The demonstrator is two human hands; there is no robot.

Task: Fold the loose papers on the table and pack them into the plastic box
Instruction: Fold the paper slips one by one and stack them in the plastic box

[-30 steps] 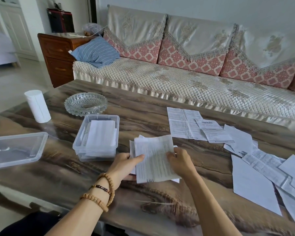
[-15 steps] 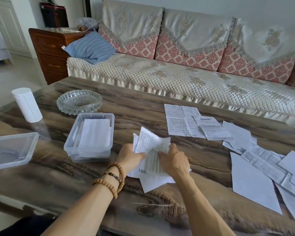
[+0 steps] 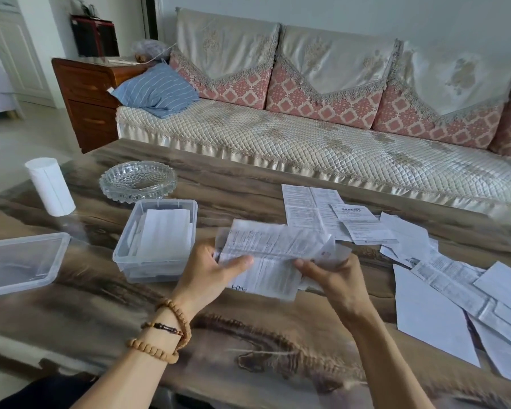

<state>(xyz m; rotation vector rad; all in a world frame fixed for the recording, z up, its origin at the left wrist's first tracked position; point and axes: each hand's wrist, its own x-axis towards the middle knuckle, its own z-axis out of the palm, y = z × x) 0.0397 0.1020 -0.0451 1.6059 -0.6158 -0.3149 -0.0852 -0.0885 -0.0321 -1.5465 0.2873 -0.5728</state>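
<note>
Partly done. Folded sheets [image 3: 164,234] already inside plastic box [image 3: 124,255], desk centre-left. Printed paper [image 3: 273,255] mid-fold, pinched between left hand [image 3: 210,273] and right hand [image 3: 334,276] fingers. Loose papers [image 3: 431,308] right, unfolded.

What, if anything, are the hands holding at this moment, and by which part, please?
Both hands hold one printed paper above the table: the left hand pinches its left edge, the right hand grips its right edge.

Single head-worn wide-angle view, looking forward and down across the table [image 3: 248,343] toward the sofa [image 3: 322,143]; the person's forearms enter close, from the bottom edge.
</note>
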